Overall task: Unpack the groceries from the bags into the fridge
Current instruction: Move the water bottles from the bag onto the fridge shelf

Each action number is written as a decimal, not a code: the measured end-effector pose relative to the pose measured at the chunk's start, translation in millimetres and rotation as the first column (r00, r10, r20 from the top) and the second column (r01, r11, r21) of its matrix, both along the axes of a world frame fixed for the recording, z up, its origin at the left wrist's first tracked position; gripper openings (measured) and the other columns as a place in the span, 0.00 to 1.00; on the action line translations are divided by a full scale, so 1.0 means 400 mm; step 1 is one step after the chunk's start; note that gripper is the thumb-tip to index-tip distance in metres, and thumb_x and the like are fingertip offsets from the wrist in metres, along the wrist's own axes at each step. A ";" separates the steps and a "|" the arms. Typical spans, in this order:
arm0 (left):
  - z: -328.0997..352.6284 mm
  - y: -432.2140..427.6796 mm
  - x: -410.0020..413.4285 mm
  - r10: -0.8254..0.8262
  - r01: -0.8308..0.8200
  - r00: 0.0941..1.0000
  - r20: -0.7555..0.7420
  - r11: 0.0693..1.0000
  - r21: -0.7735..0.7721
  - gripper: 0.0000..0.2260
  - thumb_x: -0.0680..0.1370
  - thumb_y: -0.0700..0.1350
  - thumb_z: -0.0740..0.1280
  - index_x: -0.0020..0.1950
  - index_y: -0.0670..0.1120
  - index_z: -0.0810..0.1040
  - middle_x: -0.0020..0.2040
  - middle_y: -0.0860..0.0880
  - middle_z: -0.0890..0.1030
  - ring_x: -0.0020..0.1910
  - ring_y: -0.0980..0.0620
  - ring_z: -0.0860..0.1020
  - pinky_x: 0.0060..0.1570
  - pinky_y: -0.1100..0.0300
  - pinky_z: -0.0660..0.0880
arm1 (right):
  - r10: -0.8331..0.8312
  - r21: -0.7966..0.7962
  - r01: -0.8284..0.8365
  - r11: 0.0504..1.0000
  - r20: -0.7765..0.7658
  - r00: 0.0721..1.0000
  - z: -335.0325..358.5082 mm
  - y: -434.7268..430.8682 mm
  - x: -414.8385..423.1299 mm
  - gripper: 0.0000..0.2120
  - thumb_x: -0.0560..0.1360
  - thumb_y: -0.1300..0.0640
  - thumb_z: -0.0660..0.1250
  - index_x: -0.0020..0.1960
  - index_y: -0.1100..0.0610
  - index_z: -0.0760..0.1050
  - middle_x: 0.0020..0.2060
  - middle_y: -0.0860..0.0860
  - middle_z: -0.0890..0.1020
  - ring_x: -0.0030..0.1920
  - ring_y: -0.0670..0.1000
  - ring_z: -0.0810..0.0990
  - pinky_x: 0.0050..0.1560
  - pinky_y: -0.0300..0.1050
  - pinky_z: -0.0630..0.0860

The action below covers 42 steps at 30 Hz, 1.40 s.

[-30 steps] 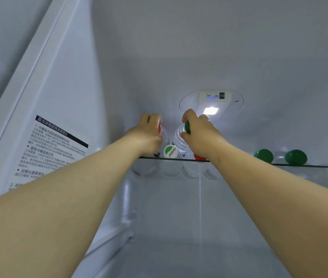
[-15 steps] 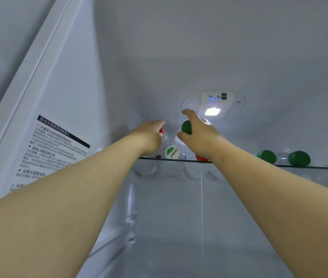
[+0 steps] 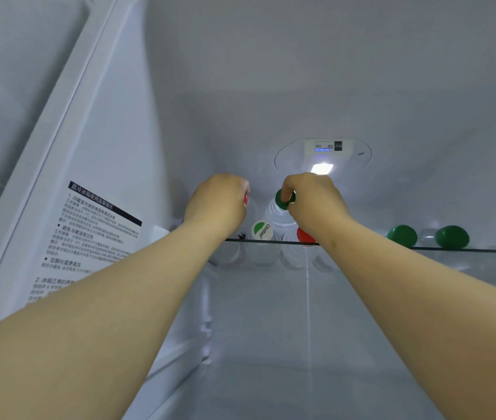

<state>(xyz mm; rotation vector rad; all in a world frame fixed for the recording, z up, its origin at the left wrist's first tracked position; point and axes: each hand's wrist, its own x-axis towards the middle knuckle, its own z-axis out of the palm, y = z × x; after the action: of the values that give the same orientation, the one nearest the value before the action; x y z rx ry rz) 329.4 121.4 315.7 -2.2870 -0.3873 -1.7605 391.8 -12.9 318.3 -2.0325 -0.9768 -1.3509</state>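
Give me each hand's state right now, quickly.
Left hand: curled round the red-capped bottle.
Right hand: pinching the green-capped bottle by its cap.

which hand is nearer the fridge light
Right. The right hand is just below the light, pinching a green cap; the left hand is farther left, curled round a red cap.

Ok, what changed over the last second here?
Half a second ago both hands had loosened: the left hand had its fingers stretched toward the red cap, and the right hand had a forefinger raised. Now the left hand curls round the red cap again and the right hand pinches the green cap. Nothing on the glass shelf visibly shifted.
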 end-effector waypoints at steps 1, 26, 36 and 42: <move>-0.001 -0.001 -0.001 -0.010 0.010 1.000 0.002 1.000 -0.008 0.11 0.75 0.36 0.60 0.54 0.43 0.79 0.52 0.44 0.78 0.49 0.43 0.75 0.41 0.59 0.66 | -0.012 -0.002 0.012 1.000 -0.020 1.000 0.000 0.001 0.000 0.17 0.73 0.73 0.58 0.57 0.60 0.75 0.54 0.58 0.75 0.45 0.56 0.70 0.44 0.44 0.69; -0.088 -0.053 -0.062 -0.202 0.222 0.972 0.120 0.956 -0.194 0.10 0.76 0.42 0.60 0.51 0.43 0.79 0.50 0.43 0.76 0.51 0.42 0.74 0.47 0.56 0.70 | 0.111 0.086 -0.108 0.990 -0.029 0.993 -0.110 -0.059 -0.055 0.15 0.75 0.59 0.60 0.62 0.56 0.67 0.53 0.55 0.75 0.47 0.57 0.72 0.38 0.44 0.65; -0.234 -0.163 -0.173 -0.213 0.268 0.929 0.304 0.951 -0.153 0.06 0.75 0.44 0.62 0.48 0.49 0.78 0.42 0.53 0.73 0.45 0.48 0.74 0.42 0.58 0.69 | 0.548 0.431 -0.491 0.757 -0.011 0.836 -0.215 -0.103 -0.144 0.13 0.72 0.59 0.65 0.57 0.54 0.74 0.46 0.46 0.75 0.51 0.51 0.76 0.45 0.43 0.71; -0.401 -0.218 -0.235 -0.170 0.188 0.981 0.090 0.947 -0.261 0.07 0.76 0.48 0.62 0.50 0.51 0.77 0.45 0.54 0.74 0.45 0.51 0.74 0.42 0.58 0.70 | 0.540 0.419 -0.458 0.784 -0.097 0.836 -0.411 -0.147 -0.204 0.13 0.73 0.55 0.66 0.57 0.52 0.74 0.52 0.46 0.78 0.56 0.52 0.73 0.55 0.50 0.72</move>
<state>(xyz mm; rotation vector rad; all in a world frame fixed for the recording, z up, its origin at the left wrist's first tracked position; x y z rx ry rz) 235.5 34.2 155.1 -2.5237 -0.4699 -1.9838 310.4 -71.7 153.9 -1.4425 -0.9770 -0.9197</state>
